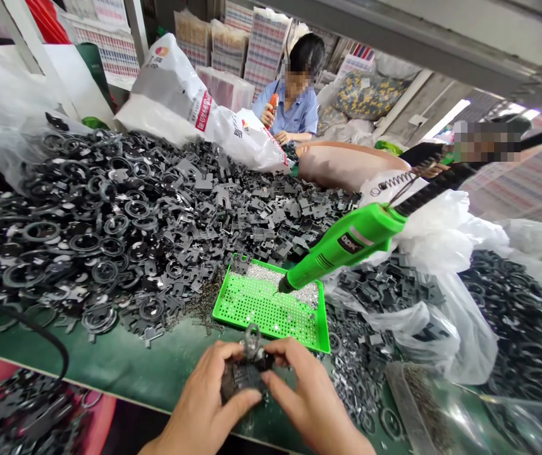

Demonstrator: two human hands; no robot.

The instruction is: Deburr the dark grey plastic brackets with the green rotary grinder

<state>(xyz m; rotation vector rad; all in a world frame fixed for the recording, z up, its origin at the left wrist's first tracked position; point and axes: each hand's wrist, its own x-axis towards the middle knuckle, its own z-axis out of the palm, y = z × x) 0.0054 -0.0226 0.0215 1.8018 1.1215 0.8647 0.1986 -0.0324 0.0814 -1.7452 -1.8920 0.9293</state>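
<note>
Green screwdriver [346,243] above tray [322,325] | grey parts [214,202] heaped behind | left hand [207,398], right hand [306,392] gripping dark assembly [248,377]

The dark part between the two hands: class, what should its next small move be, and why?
Perhaps align the ring piece against the dark part: the ring appears to stand up above it, the left hand and right hand grip from either side, and the green driver hangs untouched over the tray.
</note>
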